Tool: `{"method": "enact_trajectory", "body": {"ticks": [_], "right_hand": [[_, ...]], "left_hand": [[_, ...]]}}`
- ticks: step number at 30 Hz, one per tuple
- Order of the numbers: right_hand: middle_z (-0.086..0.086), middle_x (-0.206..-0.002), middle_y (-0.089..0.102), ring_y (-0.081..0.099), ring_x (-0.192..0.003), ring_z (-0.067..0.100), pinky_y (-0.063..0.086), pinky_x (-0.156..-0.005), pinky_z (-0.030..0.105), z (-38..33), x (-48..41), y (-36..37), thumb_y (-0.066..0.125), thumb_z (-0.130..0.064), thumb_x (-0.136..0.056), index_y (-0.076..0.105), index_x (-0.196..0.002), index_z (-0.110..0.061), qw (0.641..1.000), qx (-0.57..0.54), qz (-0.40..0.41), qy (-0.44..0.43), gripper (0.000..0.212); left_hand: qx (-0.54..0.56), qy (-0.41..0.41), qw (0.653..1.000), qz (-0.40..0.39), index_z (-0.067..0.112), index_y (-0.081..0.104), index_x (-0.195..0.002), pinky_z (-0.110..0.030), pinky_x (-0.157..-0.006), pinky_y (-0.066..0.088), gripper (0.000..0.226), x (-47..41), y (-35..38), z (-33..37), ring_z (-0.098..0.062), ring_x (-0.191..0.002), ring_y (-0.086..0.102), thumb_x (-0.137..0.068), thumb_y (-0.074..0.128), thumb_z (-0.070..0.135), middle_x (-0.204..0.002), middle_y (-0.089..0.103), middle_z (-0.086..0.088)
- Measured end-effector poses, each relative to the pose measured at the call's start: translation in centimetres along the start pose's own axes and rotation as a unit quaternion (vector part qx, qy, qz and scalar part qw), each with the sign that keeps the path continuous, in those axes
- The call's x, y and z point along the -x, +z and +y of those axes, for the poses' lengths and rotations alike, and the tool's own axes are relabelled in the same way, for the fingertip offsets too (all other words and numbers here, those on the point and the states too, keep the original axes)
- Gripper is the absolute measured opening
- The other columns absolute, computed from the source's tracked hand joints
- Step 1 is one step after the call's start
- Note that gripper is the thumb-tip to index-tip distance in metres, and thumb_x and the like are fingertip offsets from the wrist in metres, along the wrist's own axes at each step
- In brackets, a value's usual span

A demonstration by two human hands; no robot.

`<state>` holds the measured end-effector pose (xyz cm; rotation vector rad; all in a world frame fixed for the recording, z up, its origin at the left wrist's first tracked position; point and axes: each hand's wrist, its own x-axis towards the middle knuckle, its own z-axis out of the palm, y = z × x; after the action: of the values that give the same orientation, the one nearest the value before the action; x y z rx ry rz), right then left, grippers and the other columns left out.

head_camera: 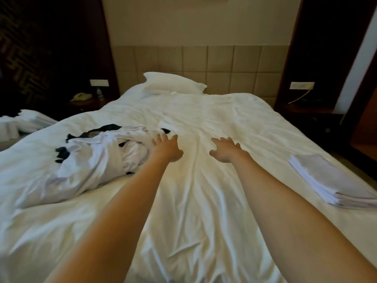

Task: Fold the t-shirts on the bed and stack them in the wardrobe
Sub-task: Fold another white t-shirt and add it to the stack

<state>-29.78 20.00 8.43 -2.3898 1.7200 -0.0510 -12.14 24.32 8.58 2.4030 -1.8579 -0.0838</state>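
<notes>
The heap of unfolded t-shirts (95,158) on the left half of the bed (204,211) is badly crumpled. White cloth is tangled with dark pieces, so I cannot count the shirts in it, and its near end blurs into the white cover. The folded stack (330,180) is cut off by the right border, and its layers are too fine to count. Both bedside tables sit in deep shadow. I make out a telephone (81,97) on the left one, little else. I see one heap, one folded stack, one pillow (173,82) against the padded headboard (234,64), and my two hands. My left hand (166,147) is released, its fingers spread at the heap's right edge, grasping nothing. My right hand (227,150) is also spread and slack over bare sheet; I cannot tell whether it touches. The folded stack lies along the bed's right edge, well apart from the heap, with a wide wrinkled stretch of sheet between them.
</notes>
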Motion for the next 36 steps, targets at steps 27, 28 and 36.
{"method": "enact_trajectory", "body": {"ticks": [27, 28, 36], "right_hand": [[0.005, -0.155, 0.021, 0.019, -0.141, 0.028, 0.022, -0.11, 0.042, -16.2, -9.0, 11.1, 0.042, -0.034, -0.096, 0.015, -0.151, -0.026, 0.981, -0.008, -0.116, -0.154, 0.061], [0.005, -0.155, 0.021, 0.019, -0.142, 0.027, 0.021, -0.11, 0.041, -16.3, -9.3, 11.4, 0.042, -0.033, -0.096, 0.015, -0.151, -0.025, 0.98, -0.01, -0.119, -0.158, 0.061], [0.004, -0.155, 0.022, 0.02, -0.142, 0.026, 0.022, -0.11, 0.04, -16.0, -11.8, 13.2, 0.044, -0.029, -0.095, 0.017, -0.151, -0.023, 0.975, -0.03, -0.126, -0.178, 0.062]], "left_hand": [[0.015, -0.183, 0.981, -0.058, 0.029, 0.031, -0.144, -0.044, -0.111, 0.019, 0.051, -5.2, 6.4, -19.4, -0.035, -0.136, 0.025, -0.095, 0.039, 0.043, -0.147, 0.027, -0.015], [0.021, -0.191, 0.979, -0.062, 0.032, 0.033, -0.143, -0.044, -0.111, 0.019, 0.049, -5.9, 6.8, -19.7, -0.035, -0.136, 0.024, -0.095, 0.039, 0.042, -0.148, 0.026, -0.015], [0.179, -0.212, 0.958, 0.076, 0.009, 0.062, -0.118, -0.027, -0.089, 0.039, 0.031, -10.3, 10.1, -22.1, -0.027, -0.115, 0.051, -0.096, 0.04, 0.009, -0.126, 0.056, -0.007]]}}
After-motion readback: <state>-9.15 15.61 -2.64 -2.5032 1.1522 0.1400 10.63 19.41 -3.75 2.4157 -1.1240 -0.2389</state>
